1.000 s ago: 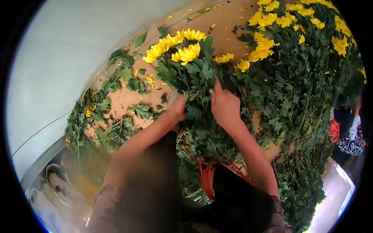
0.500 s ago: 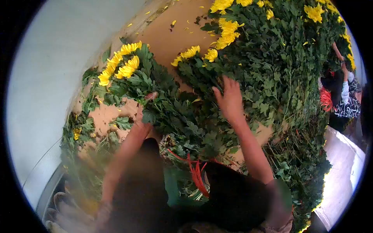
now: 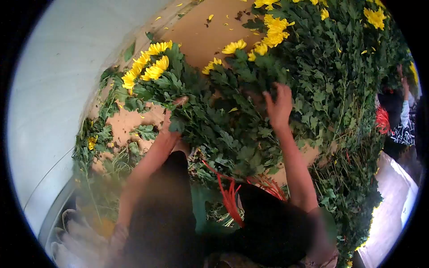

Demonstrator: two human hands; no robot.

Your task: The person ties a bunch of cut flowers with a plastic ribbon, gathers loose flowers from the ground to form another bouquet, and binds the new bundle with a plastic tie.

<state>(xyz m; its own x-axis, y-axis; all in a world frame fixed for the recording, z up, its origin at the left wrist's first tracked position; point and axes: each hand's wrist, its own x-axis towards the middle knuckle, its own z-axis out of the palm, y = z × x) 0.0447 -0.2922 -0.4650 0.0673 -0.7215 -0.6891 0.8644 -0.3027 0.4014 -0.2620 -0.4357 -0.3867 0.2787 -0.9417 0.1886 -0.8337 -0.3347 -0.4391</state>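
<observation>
My left hand (image 3: 172,125) is wrapped around the leafy stems of a bunch of yellow chrysanthemums (image 3: 156,68), whose heads point to the upper left. To the right, my right hand (image 3: 280,105) is at the edge of the big pile of flowers (image 3: 321,89), its fingers apart and bent, partly among leaves. Between the hands, more leafy stems with yellow heads (image 3: 234,46) lie across the brown surface (image 3: 203,33).
Loose leaves and stems (image 3: 96,143) lie at the left beside a pale panel (image 3: 58,80). Red ties (image 3: 230,201) hang near my lap. Another person (image 3: 402,129) with red ties is at the far right, above a white sheet (image 3: 389,210).
My left hand has moved left with the bunch. My right hand has come off it, spread its fingers and moved right to the pile, where some stems have shifted slightly.
</observation>
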